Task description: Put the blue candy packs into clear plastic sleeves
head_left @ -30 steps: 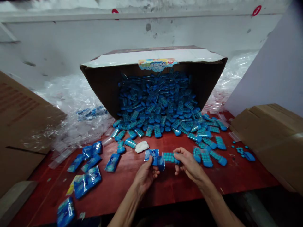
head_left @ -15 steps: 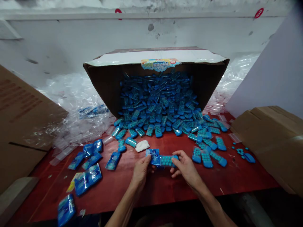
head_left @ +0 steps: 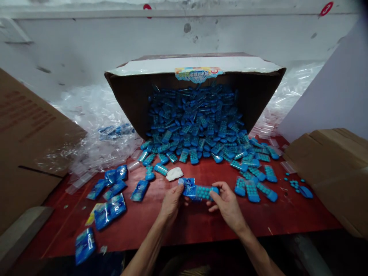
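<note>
Near the front middle of the red table, my left hand (head_left: 172, 201) pinches a blue printed pouch (head_left: 189, 186) by its left side. My right hand (head_left: 225, 201) grips the blue-capped end of a clear pack of turquoise balls (head_left: 204, 192). The pack's left end meets the pouch; whether it is inside the pouch's mouth I cannot tell. Just behind the pouch lies a crumpled white lump (head_left: 174, 174). A large pile of similar packs (head_left: 198, 122) spills out of the tipped carton behind my hands.
An open carton (head_left: 263, 92) lies on its side on the red table (head_left: 138, 234). Several blue pouches (head_left: 107, 214) lie at the left. Clear plastic sleeves (head_left: 94, 145) heap behind them. Brown boxes stand left (head_left: 31, 142) and right (head_left: 330, 172). Loose turquoise balls (head_left: 294, 184) lie at the right.
The whole view has shifted slightly, with the table items appearing a little further right. Both hands keep their hold on the pouch and pack, with hardly any change between them.
</note>
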A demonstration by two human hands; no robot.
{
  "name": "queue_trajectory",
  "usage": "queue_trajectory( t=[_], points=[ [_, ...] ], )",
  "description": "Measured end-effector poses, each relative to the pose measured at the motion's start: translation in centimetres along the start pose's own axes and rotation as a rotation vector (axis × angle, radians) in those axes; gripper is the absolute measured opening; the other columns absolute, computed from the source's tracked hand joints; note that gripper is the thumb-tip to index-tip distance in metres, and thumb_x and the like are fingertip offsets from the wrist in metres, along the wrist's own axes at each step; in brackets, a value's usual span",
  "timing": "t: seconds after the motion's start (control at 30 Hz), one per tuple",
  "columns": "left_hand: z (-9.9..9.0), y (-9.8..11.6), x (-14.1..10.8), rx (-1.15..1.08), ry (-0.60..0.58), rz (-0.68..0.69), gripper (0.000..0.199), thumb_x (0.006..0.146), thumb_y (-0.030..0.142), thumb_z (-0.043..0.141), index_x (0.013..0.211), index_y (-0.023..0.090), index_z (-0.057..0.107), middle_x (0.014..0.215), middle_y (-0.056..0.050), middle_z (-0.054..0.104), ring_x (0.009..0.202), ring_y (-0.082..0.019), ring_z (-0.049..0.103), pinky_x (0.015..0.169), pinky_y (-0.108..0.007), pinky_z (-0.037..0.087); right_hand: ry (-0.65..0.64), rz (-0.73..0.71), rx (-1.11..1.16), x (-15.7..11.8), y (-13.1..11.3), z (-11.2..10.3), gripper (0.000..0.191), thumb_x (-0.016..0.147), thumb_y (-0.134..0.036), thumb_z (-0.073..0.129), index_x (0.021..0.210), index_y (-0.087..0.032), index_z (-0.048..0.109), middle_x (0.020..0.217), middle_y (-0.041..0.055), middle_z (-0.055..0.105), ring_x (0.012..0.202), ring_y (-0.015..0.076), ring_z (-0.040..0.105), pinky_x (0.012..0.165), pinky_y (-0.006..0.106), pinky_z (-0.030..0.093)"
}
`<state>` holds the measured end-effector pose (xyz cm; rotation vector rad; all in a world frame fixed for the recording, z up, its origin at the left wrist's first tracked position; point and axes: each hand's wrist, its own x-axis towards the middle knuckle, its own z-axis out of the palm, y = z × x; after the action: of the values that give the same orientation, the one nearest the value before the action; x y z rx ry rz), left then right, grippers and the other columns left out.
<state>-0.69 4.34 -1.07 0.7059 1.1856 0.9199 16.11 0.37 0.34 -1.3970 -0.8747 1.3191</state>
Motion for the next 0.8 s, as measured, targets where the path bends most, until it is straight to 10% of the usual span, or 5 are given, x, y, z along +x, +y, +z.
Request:
queue_trajectory(
  t=[0.8],
  points=[
    [0.1,-0.2,-0.3,0.034,0.117,0.096,0.034,0.061,0.047,0.06,0.056,0.013,0.056,0.046,0.003,0.054,0.045,-0.012,0.05,0.043,-0.023,0.044,0.017,0.02,0.114,-0.4,1.2,0.8,0.037,0.069,-0.043,0.057,0.09,-0.019,0.038,0.067,-0.0044,0.054,0.047,0.0104,0.058,0.035,0.021,0.05]
  ],
)
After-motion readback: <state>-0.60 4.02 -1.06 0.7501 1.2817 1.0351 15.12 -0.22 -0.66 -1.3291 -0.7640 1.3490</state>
